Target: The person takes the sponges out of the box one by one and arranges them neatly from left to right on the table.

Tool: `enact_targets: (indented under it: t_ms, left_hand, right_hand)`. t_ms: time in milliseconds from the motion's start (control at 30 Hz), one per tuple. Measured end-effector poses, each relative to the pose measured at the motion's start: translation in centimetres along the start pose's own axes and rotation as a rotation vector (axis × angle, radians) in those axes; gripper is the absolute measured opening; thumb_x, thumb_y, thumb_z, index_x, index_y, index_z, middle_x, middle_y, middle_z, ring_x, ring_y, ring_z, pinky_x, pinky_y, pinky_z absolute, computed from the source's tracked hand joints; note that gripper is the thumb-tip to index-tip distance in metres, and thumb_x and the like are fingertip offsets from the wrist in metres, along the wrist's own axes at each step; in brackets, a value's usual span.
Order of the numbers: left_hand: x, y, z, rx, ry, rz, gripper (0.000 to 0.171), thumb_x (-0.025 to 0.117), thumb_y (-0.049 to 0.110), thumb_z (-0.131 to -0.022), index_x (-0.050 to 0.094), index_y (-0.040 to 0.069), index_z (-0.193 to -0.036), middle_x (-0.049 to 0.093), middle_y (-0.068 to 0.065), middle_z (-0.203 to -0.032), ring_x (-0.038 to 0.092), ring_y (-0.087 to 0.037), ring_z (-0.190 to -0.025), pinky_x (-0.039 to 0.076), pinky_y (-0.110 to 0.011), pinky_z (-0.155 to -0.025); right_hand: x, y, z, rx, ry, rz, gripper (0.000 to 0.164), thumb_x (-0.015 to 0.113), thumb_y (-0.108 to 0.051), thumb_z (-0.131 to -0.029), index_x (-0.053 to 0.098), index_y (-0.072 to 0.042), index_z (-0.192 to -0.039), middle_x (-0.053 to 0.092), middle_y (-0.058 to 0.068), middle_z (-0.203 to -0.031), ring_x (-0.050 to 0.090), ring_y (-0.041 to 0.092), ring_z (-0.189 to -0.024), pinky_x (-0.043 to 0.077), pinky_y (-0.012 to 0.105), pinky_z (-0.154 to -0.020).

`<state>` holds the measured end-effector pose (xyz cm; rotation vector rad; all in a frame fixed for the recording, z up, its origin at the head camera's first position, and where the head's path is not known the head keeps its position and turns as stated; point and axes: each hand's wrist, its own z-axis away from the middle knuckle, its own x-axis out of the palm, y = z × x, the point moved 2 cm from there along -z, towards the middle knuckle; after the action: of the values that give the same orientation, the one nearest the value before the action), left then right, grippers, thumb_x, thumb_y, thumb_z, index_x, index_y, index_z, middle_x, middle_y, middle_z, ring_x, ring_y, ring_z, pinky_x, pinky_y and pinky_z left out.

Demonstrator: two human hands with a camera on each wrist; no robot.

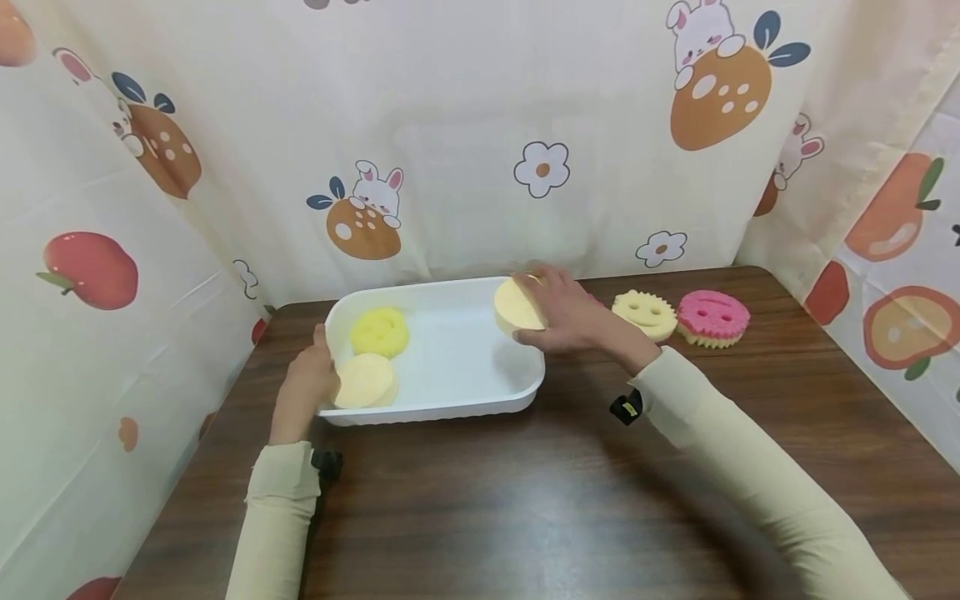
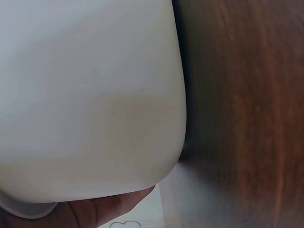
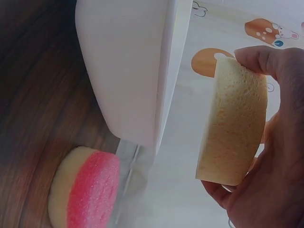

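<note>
A white tray (image 1: 450, 350) lies on the table, with a yellow smiley sponge (image 1: 380, 332) and a plain cream round sponge (image 1: 366, 381) at its left end. My left hand (image 1: 306, 383) grips the tray's left side; in the left wrist view its fingers (image 2: 109, 209) show past the outer wall (image 2: 104, 95). Over the tray's right end, my right hand (image 1: 564, 312) holds another round cream sponge (image 1: 517, 307) by its edges. The right wrist view shows this sponge (image 3: 232, 123) raised above the rim, between thumb and fingers.
Right of the tray sit a cream smiley sponge (image 1: 643, 313) with a toothed edge and a pink-and-cream smiley sponge (image 1: 712, 317). A red-and-cream sponge (image 3: 92, 190) near the tray is mostly hidden by my right hand in the head view. A printed curtain (image 1: 465, 208) borders the brown table (image 1: 480, 517).
</note>
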<state>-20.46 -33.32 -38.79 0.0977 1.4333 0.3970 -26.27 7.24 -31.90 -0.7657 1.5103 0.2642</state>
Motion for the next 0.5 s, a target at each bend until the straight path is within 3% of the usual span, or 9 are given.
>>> enact_targets:
  t_ms: [267,500]
  left_hand:
    - [0.3,0.0,-0.2,0.002,0.0,0.008,0.087,0.052,0.003,-0.092,-0.007,-0.004,-0.155,0.057,-0.033,-0.113,0.059,-0.038,-0.087,0.053,-0.05,-0.075]
    - [0.3,-0.3,-0.4,0.028,0.025,0.006,0.089,0.055,0.002,-0.089,-0.004,-0.004,-0.155,0.059,-0.032,-0.108,0.058,-0.037,-0.083,0.052,-0.048,-0.072]
  right_hand:
    - [0.3,0.8,1.4,0.034,0.001,-0.028,0.091,0.065,-0.053,-0.082,0.027,-0.017,-0.157,0.03,0.02,-0.152,0.034,0.04,-0.134,0.043,0.057,-0.099]
    - [0.5,1.5,2.4,0.004,0.037,-0.031,0.091,0.066,-0.05,-0.083,0.028,-0.009,-0.155,0.03,0.026,-0.149,0.034,0.045,-0.13,0.039,0.06,-0.1]
